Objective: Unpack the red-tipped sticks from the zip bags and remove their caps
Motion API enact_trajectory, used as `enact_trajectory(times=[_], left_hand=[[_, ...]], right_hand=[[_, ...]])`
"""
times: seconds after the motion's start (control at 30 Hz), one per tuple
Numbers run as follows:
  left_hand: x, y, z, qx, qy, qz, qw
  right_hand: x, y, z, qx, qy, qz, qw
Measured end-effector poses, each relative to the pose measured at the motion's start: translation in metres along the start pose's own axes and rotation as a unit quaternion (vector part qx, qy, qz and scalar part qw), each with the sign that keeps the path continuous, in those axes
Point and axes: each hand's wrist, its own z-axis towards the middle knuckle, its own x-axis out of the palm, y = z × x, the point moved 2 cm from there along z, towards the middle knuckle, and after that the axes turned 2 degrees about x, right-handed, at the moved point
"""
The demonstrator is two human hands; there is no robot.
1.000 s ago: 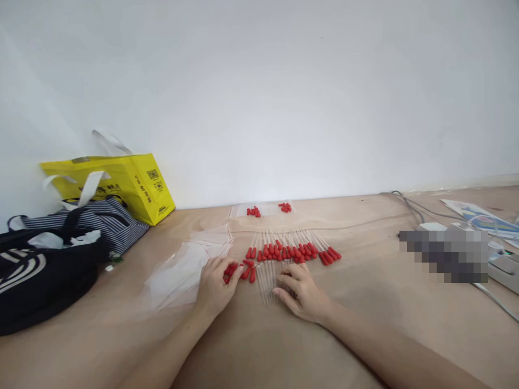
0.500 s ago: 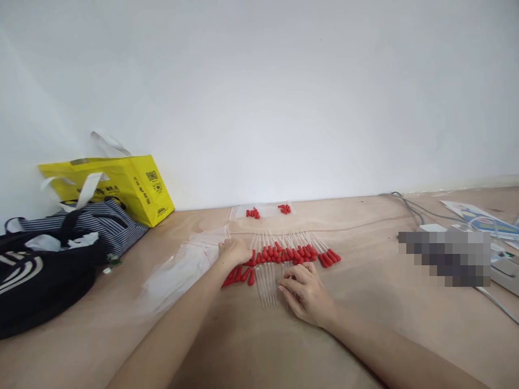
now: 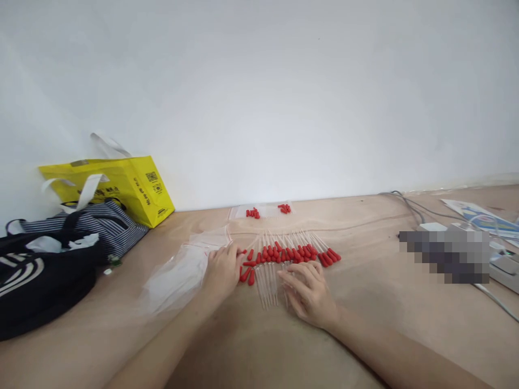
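A row of clear glass droppers with red rubber bulbs (image 3: 294, 252) lies on the tan table. My left hand (image 3: 222, 270) rests with curled fingers on a few loose red bulbs (image 3: 247, 274) at the row's left end; I cannot see whether it holds any. My right hand (image 3: 311, 292) lies on the table with fingers spread over the clear glass tubes (image 3: 267, 285) near me. A stack of clear zip bags (image 3: 178, 273) lies just left of my left hand.
A sealed bag with red bulbs (image 3: 268, 210) lies by the wall. A yellow shopping bag (image 3: 121, 186), a striped bag (image 3: 101, 224) and a black bag (image 3: 36, 281) stand at the left. Cables and a power strip (image 3: 505, 265) lie at the right.
My left hand reached up to the row's left end, then drew back toward me onto the loose bulbs. My right hand stayed on the tubes and spread its fingers slightly.
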Motion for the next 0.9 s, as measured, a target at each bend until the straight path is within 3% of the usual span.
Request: enact_trajectory(times=[0.13,0.3,0.47,0.9], left_hand=[[0.014,-0.014,-0.034,0.193,-0.124,-0.037,0.973],[0.027,-0.028,-0.049,0.257,-0.211,-0.078,0.94],[0.031,-0.032,-0.046,0.247,-0.211,-0.107,0.94],[0.03,-0.041,-0.044,0.272,-0.146,-0.156,0.938]], right_hand=[[0.003,0.006,0.0,-0.051,0.029,-0.046,0.997],[0.012,0.001,-0.004,-0.055,0.058,-0.051,0.996],[0.012,-0.002,-0.004,-0.052,0.079,-0.062,0.994],[0.005,0.0,-0.002,-0.069,0.083,-0.062,0.992]])
